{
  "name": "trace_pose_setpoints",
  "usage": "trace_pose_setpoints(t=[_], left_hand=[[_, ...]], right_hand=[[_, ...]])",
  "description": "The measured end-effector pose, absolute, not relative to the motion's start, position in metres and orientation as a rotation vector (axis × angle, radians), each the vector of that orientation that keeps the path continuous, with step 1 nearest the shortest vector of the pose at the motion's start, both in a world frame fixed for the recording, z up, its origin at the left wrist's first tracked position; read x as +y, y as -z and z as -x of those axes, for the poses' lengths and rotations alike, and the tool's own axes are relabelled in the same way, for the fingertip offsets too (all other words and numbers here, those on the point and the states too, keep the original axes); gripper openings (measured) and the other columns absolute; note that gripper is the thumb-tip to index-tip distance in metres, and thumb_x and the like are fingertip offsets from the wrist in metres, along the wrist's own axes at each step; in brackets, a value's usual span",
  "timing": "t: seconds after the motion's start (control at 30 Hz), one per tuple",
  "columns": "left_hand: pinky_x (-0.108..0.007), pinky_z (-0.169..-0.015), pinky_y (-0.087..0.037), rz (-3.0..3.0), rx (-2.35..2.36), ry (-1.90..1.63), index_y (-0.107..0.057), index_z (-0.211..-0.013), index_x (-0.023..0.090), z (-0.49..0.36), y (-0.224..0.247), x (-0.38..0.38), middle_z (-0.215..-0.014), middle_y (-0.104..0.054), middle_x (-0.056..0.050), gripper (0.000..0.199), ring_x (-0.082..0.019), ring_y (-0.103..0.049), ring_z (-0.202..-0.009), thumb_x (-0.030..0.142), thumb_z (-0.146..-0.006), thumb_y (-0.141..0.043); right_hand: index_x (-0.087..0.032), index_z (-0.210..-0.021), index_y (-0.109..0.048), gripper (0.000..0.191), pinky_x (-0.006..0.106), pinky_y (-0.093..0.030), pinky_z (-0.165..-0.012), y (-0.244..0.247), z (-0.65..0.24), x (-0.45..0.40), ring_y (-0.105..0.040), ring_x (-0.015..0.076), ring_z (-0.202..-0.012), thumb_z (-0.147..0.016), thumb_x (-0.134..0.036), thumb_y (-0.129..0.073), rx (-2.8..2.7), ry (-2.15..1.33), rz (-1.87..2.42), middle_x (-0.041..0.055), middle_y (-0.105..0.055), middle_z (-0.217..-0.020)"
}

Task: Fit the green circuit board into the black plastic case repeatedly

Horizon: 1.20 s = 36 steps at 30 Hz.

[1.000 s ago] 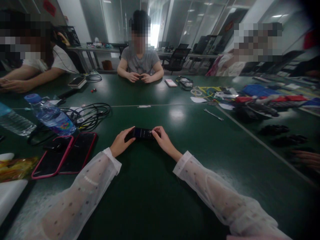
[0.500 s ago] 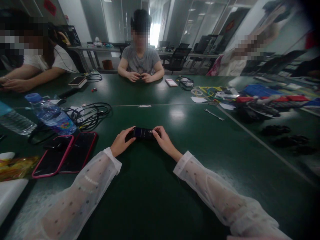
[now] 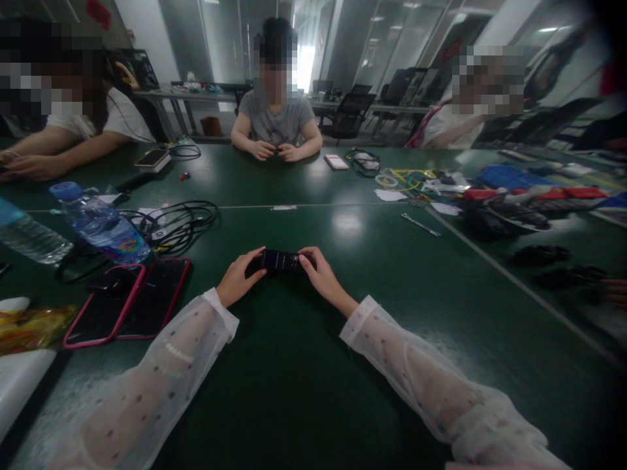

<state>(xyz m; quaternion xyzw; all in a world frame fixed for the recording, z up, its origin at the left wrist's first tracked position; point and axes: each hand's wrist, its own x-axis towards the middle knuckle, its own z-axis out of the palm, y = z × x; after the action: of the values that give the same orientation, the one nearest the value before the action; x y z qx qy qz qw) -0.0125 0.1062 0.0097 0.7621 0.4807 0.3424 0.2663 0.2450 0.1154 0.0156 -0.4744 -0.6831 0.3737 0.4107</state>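
Note:
A small black device with a lit screen [image 3: 281, 261] is held level between my two hands, above the dark green table [image 3: 294, 365]. My left hand [image 3: 241, 277] grips its left end, with the thumb along the near edge. On the right end, my right hand [image 3: 321, 274] is closed, its thumb at the screen's edge. To the left lie a dark phone in a red frame [image 3: 159, 297] and a pink-red frame [image 3: 78, 326] overlapping it.
Two water bottles [image 3: 100, 225] [image 3: 32, 232] and coiled black cables [image 3: 189, 219] stand or lie at left. A wrench [image 3: 420, 224] lies right of centre, with cables and tools [image 3: 519, 196] beyond. A person [image 3: 277, 124] sits opposite; others sit left and right.
The person at the back right has changed posture, with the head and arm in a new position. A hand now shows at the right edge. My hands and the device have not visibly moved.

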Motion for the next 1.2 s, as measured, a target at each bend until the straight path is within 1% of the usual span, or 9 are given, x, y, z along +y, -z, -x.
trace_pose_setpoints(t=[0.1,0.2,0.27,0.4,0.53,0.67,0.8,1.03,1.2], left_hand=[[-0.052,-0.104,-0.041,-2.040,1.293,-0.939,-0.040,-0.143,0.030,0.012,-0.008,0.107,-0.135,-0.057,-0.009,0.057,-0.026,-0.053,-0.124,0.036,-0.089,-0.059],[-0.050,-0.104,-0.042,-2.017,1.292,-0.963,-0.041,-0.142,0.029,0.012,-0.007,0.108,-0.134,-0.057,-0.009,0.055,-0.025,-0.055,-0.122,0.037,-0.090,-0.058],[-0.049,-0.104,-0.042,-2.009,1.298,-0.964,-0.041,-0.142,0.028,0.012,-0.006,0.108,-0.134,-0.057,-0.009,0.055,-0.025,-0.055,-0.122,0.038,-0.091,-0.057],[-0.049,-0.103,-0.043,-2.008,1.301,-0.955,-0.042,-0.142,0.027,0.012,-0.007,0.106,-0.135,-0.056,-0.009,0.055,-0.025,-0.055,-0.122,0.038,-0.090,-0.058],[-0.050,-0.104,-0.043,-2.032,1.310,-0.950,-0.043,-0.140,0.027,0.011,-0.011,0.104,-0.135,-0.056,-0.009,0.054,-0.026,-0.054,-0.123,0.037,-0.090,-0.059],[-0.051,-0.104,-0.043,-2.041,1.350,-0.964,-0.045,-0.138,0.024,0.010,-0.012,0.103,-0.133,-0.057,-0.011,0.054,-0.027,-0.055,-0.122,0.037,-0.088,-0.061],[-0.050,-0.101,-0.044,-2.052,1.370,-0.965,-0.047,-0.136,0.022,0.011,-0.005,0.106,-0.130,-0.058,-0.012,0.054,-0.028,-0.055,-0.121,0.035,-0.086,-0.063],[-0.052,-0.102,-0.044,-2.086,1.360,-0.930,-0.047,-0.136,0.023,0.014,-0.005,0.107,-0.131,-0.057,-0.012,0.053,-0.028,-0.054,-0.122,0.035,-0.087,-0.062],[-0.053,-0.101,-0.044,-2.012,1.354,-0.916,-0.043,-0.137,0.024,0.013,-0.010,0.103,-0.135,-0.054,-0.011,0.053,-0.028,-0.052,-0.125,0.034,-0.088,-0.061]], right_hand=[[-0.027,-0.120,-0.051,0.038,0.046,-0.046,-0.097,-0.018,-0.245,0.112,-0.054,0.0240,-0.111,-0.090,-0.050,-0.054,-1.772,-0.932,1.171,0.0085,-0.054,-0.120],[-0.029,-0.129,-0.045,0.061,0.050,-0.044,-0.100,-0.019,-0.245,0.110,-0.051,0.0270,-0.117,-0.077,-0.046,-0.073,-1.877,-0.859,1.117,0.0093,-0.049,-0.128],[-0.029,-0.131,-0.043,0.067,0.051,-0.043,-0.102,-0.019,-0.245,0.110,-0.050,0.0275,-0.119,-0.074,-0.041,-0.076,-1.915,-0.825,1.096,0.0091,-0.048,-0.129],[-0.028,-0.129,-0.044,0.055,0.051,-0.043,-0.102,-0.016,-0.245,0.112,-0.052,0.0260,-0.118,-0.081,-0.033,-0.070,-1.922,-0.833,1.108,0.0080,-0.052,-0.126],[-0.028,-0.126,-0.046,0.052,0.053,-0.043,-0.101,-0.018,-0.244,0.113,-0.054,0.0272,-0.118,-0.080,-0.031,-0.070,-1.911,-0.852,1.145,0.0083,-0.055,-0.124],[-0.026,-0.122,-0.049,0.048,0.050,-0.044,-0.101,-0.024,-0.241,0.111,-0.056,0.0264,-0.115,-0.079,-0.029,-0.071,-1.849,-0.806,1.090,0.0081,-0.057,-0.121],[-0.027,-0.125,-0.047,0.049,0.051,-0.045,-0.099,-0.028,-0.239,0.104,-0.057,0.0285,-0.113,-0.081,-0.032,-0.069,-1.819,-0.647,1.085,0.0095,-0.057,-0.122],[-0.024,-0.131,-0.043,0.054,0.051,-0.039,-0.106,-0.028,-0.252,0.104,-0.050,0.0307,-0.120,-0.083,-0.038,-0.066,-1.691,-0.250,1.108,0.0133,-0.052,-0.126],[-0.021,-0.129,-0.044,0.055,0.052,-0.039,-0.104,-0.020,-0.285,0.133,-0.051,0.0303,-0.118,-0.082,-0.043,-0.065,-1.568,-0.233,1.235,0.0144,-0.052,-0.128]])
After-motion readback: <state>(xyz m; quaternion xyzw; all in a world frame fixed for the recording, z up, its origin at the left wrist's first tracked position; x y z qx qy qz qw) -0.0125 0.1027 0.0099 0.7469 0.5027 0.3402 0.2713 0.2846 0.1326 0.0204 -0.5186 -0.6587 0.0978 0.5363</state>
